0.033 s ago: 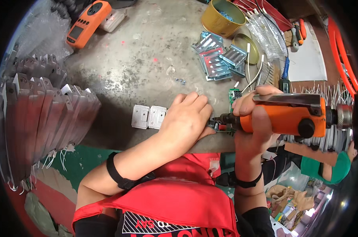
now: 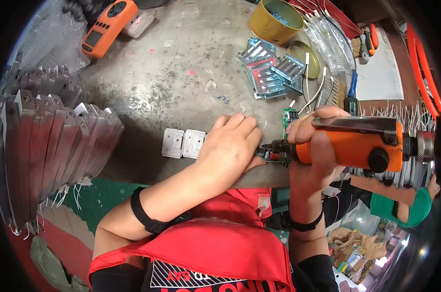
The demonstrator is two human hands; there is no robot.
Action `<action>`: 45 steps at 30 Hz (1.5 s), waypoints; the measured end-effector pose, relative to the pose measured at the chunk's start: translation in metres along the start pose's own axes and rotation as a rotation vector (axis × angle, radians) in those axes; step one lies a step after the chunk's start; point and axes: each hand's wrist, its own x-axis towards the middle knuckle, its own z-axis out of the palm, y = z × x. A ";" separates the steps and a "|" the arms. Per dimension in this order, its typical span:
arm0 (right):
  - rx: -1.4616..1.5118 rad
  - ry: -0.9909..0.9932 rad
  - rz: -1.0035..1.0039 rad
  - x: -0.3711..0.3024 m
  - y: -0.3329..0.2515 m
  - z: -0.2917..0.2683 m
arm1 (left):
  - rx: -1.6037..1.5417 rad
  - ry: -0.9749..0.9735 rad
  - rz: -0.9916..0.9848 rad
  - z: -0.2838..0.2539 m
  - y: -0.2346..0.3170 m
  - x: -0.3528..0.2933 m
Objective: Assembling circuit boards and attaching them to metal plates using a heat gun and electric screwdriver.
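My right hand (image 2: 322, 141) is wrapped round an orange power screwdriver (image 2: 354, 143) lying level, its bit (image 2: 271, 145) pointing left. The tip reaches a small circuit board (image 2: 275, 156) with a red part on it, near the table's front edge. On the board's left side my left hand (image 2: 232, 143) is closed over its end, the thumb below, so most of what it grips is hidden. Two pale metal plates (image 2: 172, 143) with small holes lie side by side left of this hand, the right one partly covered by it. A green board with a digit display (image 2: 291, 116) lies just beyond the screwdriver.
Metal bars (image 2: 60, 131) stand stacked at left. Several blue-filmed metal plates (image 2: 271, 73) are piled beyond my hands, near a yellow tin (image 2: 276, 22) of screws. Loose screws (image 2: 223, 100) lie mid-table. An orange meter (image 2: 108, 29) sits far left; white-wired parts (image 2: 390, 112) crowd the right.
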 end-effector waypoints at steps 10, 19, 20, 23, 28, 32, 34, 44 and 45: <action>-0.025 -0.033 -0.026 -0.005 0.002 0.000 | -0.019 0.018 -0.004 0.001 0.001 -0.001; 0.184 -0.133 -0.110 0.003 -0.006 -0.007 | -0.033 0.031 0.010 0.002 -0.002 0.001; 0.205 -0.144 -0.194 0.005 -0.012 -0.009 | -0.024 0.027 0.018 0.002 -0.001 0.002; 0.126 -0.030 -0.310 0.004 -0.043 -0.019 | -0.018 0.002 0.044 -0.001 0.000 0.000; 0.272 -0.121 -0.494 -0.008 -0.072 -0.060 | -0.082 -0.149 0.258 -0.039 0.017 0.003; 0.146 0.068 -0.520 -0.013 -0.062 -0.077 | -0.015 -0.228 0.260 -0.053 0.010 0.017; 0.089 0.102 -0.435 -0.016 -0.050 -0.083 | 0.038 -0.285 0.215 -0.074 0.013 0.021; 0.095 0.227 -0.331 -0.033 -0.027 -0.106 | 0.283 0.461 -0.268 -0.091 -0.039 0.058; 0.076 0.217 -0.330 -0.034 -0.026 -0.108 | 0.428 0.480 -0.277 -0.086 -0.064 0.059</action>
